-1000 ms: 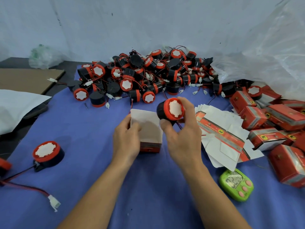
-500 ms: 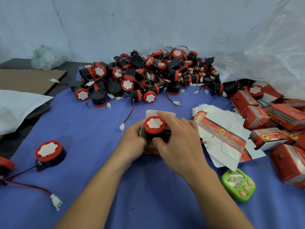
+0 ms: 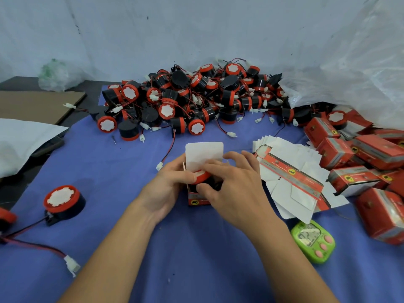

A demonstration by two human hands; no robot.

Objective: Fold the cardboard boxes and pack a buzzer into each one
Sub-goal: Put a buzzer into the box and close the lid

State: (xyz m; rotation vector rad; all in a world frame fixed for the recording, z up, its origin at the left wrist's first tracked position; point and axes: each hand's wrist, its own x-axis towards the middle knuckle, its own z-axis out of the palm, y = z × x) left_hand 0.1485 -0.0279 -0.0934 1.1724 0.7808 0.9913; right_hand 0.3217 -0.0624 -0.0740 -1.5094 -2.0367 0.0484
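Note:
A small red cardboard box (image 3: 196, 199) stands at the table's middle with its white top flap (image 3: 204, 155) raised. A red-and-black buzzer (image 3: 202, 176) sits partly down in its open top. My left hand (image 3: 169, 184) grips the box's left side. Over the buzzer lies my right hand (image 3: 231, 182), fingers curled round it and pressing it into the box. The buzzer's red-black wire with a white plug (image 3: 160, 165) trails out to the left of the box. A big heap of loose buzzers (image 3: 192, 99) lies behind.
Flat unfolded box blanks (image 3: 290, 176) fan out to the right. Packed red boxes (image 3: 363, 162) crowd the right edge. A green timer (image 3: 312, 240) lies near right. A single buzzer (image 3: 63, 200) with its wire sits at left. A plastic bag (image 3: 349, 62) rises at back right.
My right hand brought the buzzer down from beside the box and pushed it into the open top. The buzzer has sunk lower, and the white flap now stands up behind it.

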